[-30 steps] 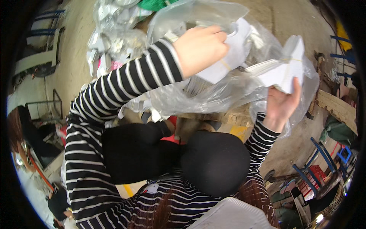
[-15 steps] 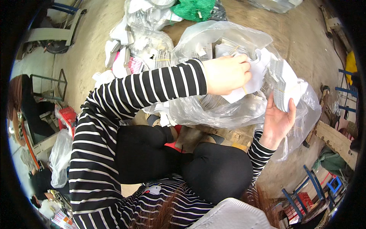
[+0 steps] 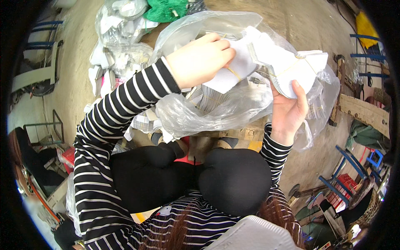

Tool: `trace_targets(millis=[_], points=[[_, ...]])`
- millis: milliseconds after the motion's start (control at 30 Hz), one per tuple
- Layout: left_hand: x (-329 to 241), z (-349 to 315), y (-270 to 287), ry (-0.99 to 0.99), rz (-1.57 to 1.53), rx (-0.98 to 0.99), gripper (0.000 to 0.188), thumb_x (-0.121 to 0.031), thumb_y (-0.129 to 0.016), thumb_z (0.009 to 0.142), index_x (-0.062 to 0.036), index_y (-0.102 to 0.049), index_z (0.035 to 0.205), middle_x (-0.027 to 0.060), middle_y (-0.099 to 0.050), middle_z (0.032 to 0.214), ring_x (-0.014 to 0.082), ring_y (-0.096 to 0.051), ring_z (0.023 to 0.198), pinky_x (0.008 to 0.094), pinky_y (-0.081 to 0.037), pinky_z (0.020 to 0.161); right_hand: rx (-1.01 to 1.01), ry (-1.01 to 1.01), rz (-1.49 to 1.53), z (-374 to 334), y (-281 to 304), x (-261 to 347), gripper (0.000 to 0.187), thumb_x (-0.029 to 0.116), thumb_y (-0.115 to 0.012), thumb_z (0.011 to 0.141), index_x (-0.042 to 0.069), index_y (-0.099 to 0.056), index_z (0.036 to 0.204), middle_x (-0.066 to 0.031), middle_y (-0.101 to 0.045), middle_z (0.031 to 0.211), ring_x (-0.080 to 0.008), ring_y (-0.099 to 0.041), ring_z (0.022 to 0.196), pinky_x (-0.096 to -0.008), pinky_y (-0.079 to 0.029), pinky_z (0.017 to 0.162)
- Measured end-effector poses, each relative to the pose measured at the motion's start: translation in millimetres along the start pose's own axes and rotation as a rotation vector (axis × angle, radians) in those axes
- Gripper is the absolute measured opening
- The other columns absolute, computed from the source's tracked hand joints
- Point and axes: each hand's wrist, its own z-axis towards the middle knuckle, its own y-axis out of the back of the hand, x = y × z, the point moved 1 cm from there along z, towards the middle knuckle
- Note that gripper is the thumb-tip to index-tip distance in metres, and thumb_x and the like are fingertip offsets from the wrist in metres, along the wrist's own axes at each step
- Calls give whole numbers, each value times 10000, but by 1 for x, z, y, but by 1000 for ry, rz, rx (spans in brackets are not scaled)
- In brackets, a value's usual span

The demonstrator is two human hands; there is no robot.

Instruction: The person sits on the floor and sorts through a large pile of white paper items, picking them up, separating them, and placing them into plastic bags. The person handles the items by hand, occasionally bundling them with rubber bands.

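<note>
My left hand (image 3: 204,58) pinches a bundle of white cut pieces (image 3: 228,80) with a yellowish rubber band round it, over the mouth of a large clear plastic bag (image 3: 175,114). To the right, my right hand (image 3: 290,109) grips a second white bundle (image 3: 287,64), thumb on the near face and fingers mostly behind it. A rubber band crosses this bundle too, and its layered edges show. The two bundles sit close together; whether they touch I cannot tell. Inside the bag are several grey-white banded stacks (image 3: 206,102).
More clear bags of white and grey pieces (image 3: 121,21) lie at the far left, beside a green mesh sack (image 3: 166,9). Metal frames with blue bars (image 3: 343,166) and a red crate (image 3: 345,183) stand at the right. A wooden beam (image 3: 364,112) lies beyond the bag.
The view has shifted, so the bag and both hands appear farther left. The right bundle has turned, now showing its broad white face and rubber band. Both hands keep their hold.
</note>
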Motion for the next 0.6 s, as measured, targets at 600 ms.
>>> trace_targets(millis=[600], points=[[16, -2, 22, 238, -283, 177, 137, -100, -681, 830, -58, -581, 913, 70, -568, 936, 272, -549, 947, 371, -453, 842, -42, 25, -93, 1, -2, -7, 452, 136, -599, 928, -28, -479, 1330, -153, -596, 1283, -257, -623, 1151, -424, -501, 1001]])
